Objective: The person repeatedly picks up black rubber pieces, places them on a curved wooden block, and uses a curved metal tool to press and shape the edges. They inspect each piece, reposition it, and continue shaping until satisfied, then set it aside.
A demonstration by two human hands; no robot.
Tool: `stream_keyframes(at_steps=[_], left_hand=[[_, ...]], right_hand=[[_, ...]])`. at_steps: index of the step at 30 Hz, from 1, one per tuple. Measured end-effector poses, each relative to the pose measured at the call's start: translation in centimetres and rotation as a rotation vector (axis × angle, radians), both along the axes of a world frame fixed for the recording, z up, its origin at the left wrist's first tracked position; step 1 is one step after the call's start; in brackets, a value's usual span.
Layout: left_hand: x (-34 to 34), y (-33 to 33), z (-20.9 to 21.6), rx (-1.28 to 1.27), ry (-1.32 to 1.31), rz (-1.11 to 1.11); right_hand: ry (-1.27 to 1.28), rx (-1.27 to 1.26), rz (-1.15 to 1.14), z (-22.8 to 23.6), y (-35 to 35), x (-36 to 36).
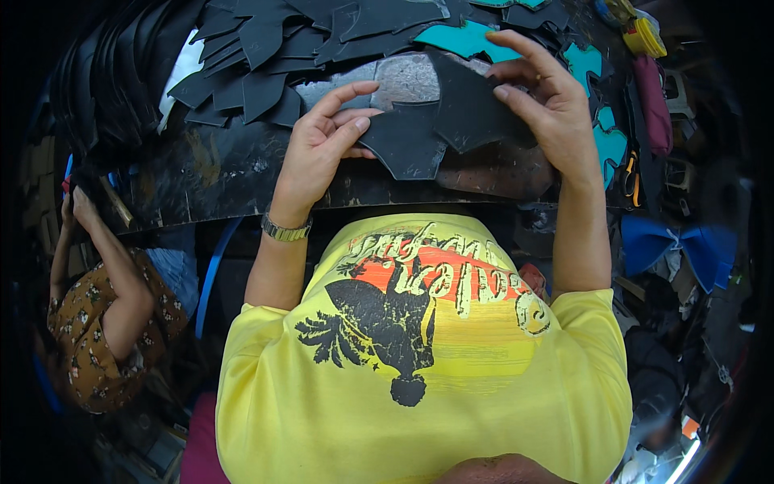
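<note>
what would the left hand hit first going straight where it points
Past the black piece it holds, the left hand would probably meet the grey slab first, though its height above that is unclear.

Flat, angular black sheets lay piled across the dark, scuffed worktable's far left; at its right lay teal cut-out pieces, with orange-handled scissors just beside.

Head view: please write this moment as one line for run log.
left hand: holds left black piece | right hand: holds right black piece | pieces: side by side | table: teal pieces, black pile
</note>
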State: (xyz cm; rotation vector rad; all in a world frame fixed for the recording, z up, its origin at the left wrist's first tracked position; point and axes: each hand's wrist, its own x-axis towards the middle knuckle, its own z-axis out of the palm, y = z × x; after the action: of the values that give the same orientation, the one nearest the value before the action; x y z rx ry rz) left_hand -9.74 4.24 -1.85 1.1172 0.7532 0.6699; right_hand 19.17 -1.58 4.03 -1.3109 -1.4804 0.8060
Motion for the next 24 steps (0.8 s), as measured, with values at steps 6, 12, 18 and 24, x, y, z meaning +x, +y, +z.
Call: stream_keyframes(at_steps=[6,12,18,24], left_hand=[[0.2,0.0,-0.2,0.062,0.041,0.012],[0.4,0.0,-0.4,0.074,0.065,-0.015],[0.9,-0.1,-0.3,0.014,0.053,-0.009],[1.6,-0.7,-0.2,0.371,0.112,0.004]], right_hand=[[0.064,-0.096,-0.029,0.6,-0.3,1.4],[0.039,-0.097,0.032,0.3,-0.1,0.9],[-0.093,-0.117,0.168,-1.1,0.6,-1.2],[-0.255,-0.139,0.213,-2.1,1.2,-4.0]])
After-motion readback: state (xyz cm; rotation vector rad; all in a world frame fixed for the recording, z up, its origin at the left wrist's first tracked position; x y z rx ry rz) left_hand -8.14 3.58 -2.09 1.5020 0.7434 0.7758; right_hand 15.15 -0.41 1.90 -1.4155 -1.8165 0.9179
